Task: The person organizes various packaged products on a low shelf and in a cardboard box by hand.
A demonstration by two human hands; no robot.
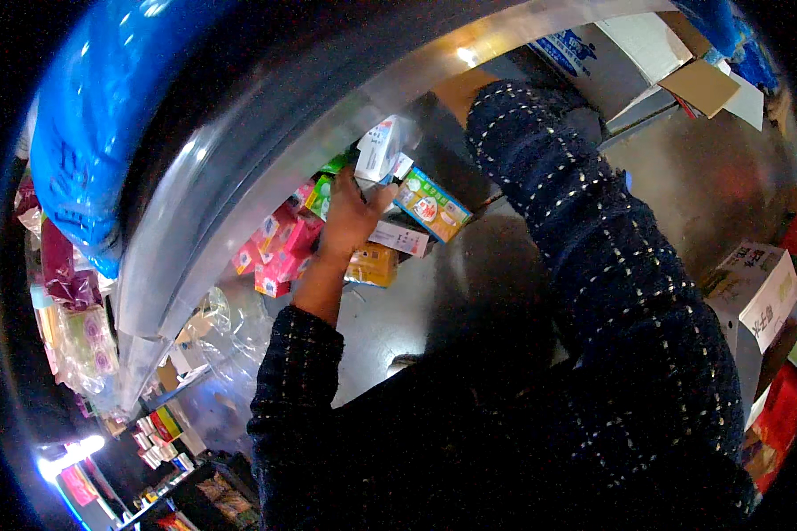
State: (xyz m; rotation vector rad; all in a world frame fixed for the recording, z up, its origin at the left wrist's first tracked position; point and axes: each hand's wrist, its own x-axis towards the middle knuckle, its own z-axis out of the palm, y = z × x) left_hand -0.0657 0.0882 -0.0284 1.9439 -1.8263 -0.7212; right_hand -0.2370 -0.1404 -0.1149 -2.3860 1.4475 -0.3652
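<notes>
My left hand [350, 221] reaches forward among small packages near the middle. Its fingers and thumb are around the lower end of a small white box [377, 155], which stands tilted. Just right of the thumb lies a green-and-yellow box [431, 205]. A narrow white box [400, 238] and a yellow packet [372, 265] lie by my wrist, and pink packets [279, 243] are heaped to its left. My right arm [584, 203], in a dark checked sleeve, stretches up and forward. Past its wrist, the right hand is hidden behind a shiny curved edge.
The curved metallic edge [266, 150] arches over the packages. A big blue bag [84, 133] bulges at upper left. Open cartons [633, 57] stand at upper right, and a white-and-green carton [753, 292] at right. Stocked shelves [164, 442] are at lower left.
</notes>
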